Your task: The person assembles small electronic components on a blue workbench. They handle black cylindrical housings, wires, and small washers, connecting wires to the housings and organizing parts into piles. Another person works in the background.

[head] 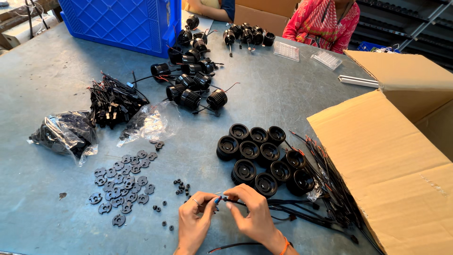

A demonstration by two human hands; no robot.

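Together, left hand (194,218) and right hand (252,210) pinch a black wire (283,208).

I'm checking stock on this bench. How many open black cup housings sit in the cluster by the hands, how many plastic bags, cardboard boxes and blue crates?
Black cup housings: 10
Plastic bags: 2
Cardboard boxes: 1 open by the cluster; others at the far edge are too cut off to count
Blue crates: 1
Total: 14

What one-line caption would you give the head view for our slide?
Left hand and right hand pinch a thin black wire beside round black housings on a grey table.
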